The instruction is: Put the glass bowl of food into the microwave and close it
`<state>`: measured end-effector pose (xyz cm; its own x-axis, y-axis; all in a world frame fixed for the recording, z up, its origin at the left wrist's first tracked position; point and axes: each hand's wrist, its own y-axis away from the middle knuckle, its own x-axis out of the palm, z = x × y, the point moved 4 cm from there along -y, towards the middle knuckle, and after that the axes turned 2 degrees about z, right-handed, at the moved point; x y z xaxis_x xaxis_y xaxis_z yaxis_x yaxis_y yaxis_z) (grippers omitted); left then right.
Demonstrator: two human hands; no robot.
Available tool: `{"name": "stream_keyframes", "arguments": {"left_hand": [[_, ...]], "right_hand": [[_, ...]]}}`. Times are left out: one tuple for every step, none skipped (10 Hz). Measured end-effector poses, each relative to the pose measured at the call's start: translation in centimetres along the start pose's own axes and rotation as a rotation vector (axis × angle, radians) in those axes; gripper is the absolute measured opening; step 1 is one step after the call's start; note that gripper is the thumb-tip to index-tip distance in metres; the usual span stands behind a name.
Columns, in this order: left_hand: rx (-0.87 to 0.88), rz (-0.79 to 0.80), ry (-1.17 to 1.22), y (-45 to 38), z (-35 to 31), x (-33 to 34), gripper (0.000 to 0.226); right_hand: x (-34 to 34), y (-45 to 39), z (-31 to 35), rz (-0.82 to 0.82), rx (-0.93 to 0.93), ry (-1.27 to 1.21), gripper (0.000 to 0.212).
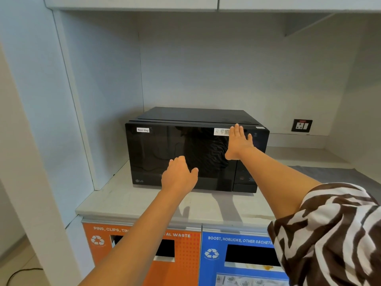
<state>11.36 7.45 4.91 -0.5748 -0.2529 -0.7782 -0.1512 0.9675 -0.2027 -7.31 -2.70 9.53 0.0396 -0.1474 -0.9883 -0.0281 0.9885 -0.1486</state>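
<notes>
The glossy black box-shaped microwave [191, 153] sits on the pale stone counter [132, 201] with its door shut, and the glass bowl is not visible from here. The right hand [239, 143] lies flat and open against the door's upper right corner, fingers spread, holding nothing. The left hand [179, 176], loosely open and empty, is at the lower middle of the door.

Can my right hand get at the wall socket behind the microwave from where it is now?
Probably yes. The right hand lies flat on the microwave door's upper right; the wall socket sits further right and back, with bare counter below it and nothing between. It may take a stretch.
</notes>
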Motion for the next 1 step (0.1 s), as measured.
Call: {"name": "stream_keyframes", "arguments": {"left_hand": [[0.020, -0.003, -0.013, 0.65, 0.15, -0.28, 0.057]], "right_hand": [[-0.66, 0.58, 0.89, -0.079, -0.005, -0.093, 0.094]]}}
